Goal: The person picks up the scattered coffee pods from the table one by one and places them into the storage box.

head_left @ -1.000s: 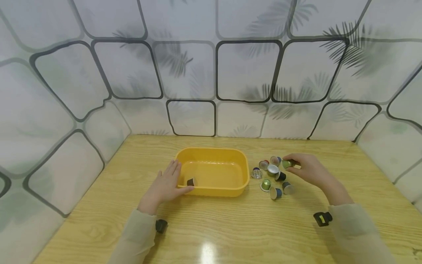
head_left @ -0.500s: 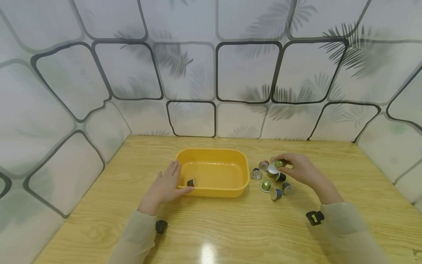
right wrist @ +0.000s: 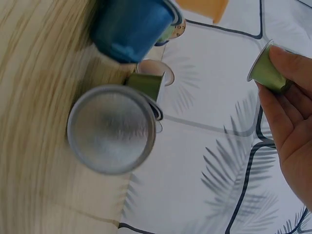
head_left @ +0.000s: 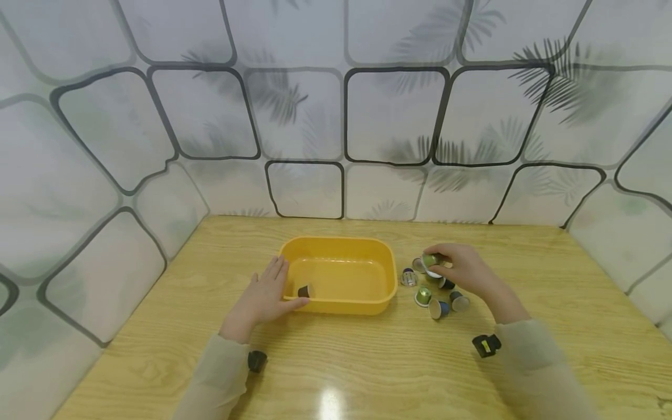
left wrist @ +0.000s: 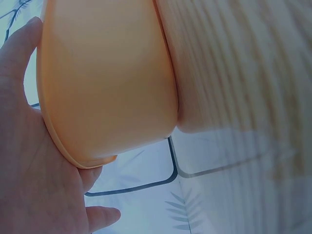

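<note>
Landmark: the yellow plastic tub (head_left: 341,306), sitting on the wood-grain counter (head_left: 336,356). Left hand (head_left: 262,297) at the tub's left end, thumb along the near rim, the other fingers lying along the left rim; grip loose, not clenched round anything. Right hand (head_left: 467,273) is to the right of the tub, its grip pinching a green coffee capsule (right wrist: 268,70) between thumb and fingers; the right wrist view shows this one off the counter, and it is not over the tub. Tally: one dark coffee capsule (head_left: 304,291) lies inside the tub, in the near-left corner. Outside, right of the tub, a loose cluster remains: a clear printed capsule (head_left: 408,277) closest to its right wall, then a second green capsule (head_left: 423,294) with its rim down, a blue capsule (head_left: 438,308) on its side, a grey capsule (head_left: 459,301) and a black capsule (head_left: 447,283) farther out. Others are partly hidden by the right hand; full count not certain. Judgement: early stage, one capsule in the tub, one lifted, most outside.
</note>
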{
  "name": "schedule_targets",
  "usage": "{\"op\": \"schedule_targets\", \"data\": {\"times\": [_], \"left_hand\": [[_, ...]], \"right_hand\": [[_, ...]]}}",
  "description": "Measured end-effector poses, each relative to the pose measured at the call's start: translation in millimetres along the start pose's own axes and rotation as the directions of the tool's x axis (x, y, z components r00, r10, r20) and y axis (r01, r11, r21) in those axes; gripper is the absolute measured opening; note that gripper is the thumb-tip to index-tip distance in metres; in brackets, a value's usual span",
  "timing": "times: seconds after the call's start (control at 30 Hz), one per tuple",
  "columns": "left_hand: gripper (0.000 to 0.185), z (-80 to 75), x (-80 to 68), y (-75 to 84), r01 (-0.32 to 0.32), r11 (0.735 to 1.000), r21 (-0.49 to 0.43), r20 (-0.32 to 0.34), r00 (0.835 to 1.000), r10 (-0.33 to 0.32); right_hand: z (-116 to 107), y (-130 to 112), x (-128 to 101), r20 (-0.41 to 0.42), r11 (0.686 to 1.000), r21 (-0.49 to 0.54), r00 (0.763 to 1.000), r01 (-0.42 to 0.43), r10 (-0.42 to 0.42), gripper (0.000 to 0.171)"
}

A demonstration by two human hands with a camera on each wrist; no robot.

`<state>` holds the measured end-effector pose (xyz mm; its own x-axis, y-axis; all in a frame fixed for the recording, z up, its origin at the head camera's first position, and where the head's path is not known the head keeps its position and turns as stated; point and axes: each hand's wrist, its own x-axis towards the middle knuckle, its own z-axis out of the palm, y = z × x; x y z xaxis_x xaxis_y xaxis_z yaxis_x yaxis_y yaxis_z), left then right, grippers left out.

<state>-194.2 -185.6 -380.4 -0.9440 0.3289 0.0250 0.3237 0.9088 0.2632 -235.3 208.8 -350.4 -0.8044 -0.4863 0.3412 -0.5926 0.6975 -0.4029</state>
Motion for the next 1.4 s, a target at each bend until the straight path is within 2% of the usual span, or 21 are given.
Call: {"op": "schedule_targets", "data": {"times": [0.13, 0.4, 0.7, 0.93, 1.27, 1.4], "left_hand": [[0.104, 0.7, 0.1, -0.7, -0.003, 1.0, 0.005, -0.002, 1.0, 0.003], [0.103, 1.4, -0.2, -1.2, -0.014, 1.0, 0.006, -0.013, 1.0, 0.015], [0.103, 0.1, -1.0, -0.1, -0.006, 1.0, 0.001, -0.007, 1.0, 0.006], [0.102, -0.7, -0.9, 0.4, -0.005, 1.0, -0.002, -0.003, 1.0, 0.005], [0.1, -2.2, -1.1, 2.4, -0.004, 1.0, -0.002, 0.0, 1.0, 0.004], [0.1, -2.0, -1.0, 2.4, -0.003, 1.0, -0.002, -0.002, 1.0, 0.003]], "right_hand": [[6.1, -2.1, 2.6, -0.019, 0.999, 0.036, 1.0, 0.003, -0.003, 0.03], [19.1, -4.4, 8.8, -0.001, 0.993, 0.114, 1.0, -0.016, 0.016, 0.03], [26.6, -12.5, 19.1, -0.023, 0.992, 0.124, 1.0, 0.016, -0.014, 0.03], [31.0, -23.0, 27.6, 0.004, 0.979, 0.201, 1.0, 0.019, -0.02, 0.03], [38.5, -34.0, 38.6, 0.0, 0.982, 0.181, 0.999, 0.054, -0.054, 0.031], [42.5, -38.3, 43.1, 0.012, 0.975, 0.211, 0.997, 0.069, -0.073, 0.031]]}}
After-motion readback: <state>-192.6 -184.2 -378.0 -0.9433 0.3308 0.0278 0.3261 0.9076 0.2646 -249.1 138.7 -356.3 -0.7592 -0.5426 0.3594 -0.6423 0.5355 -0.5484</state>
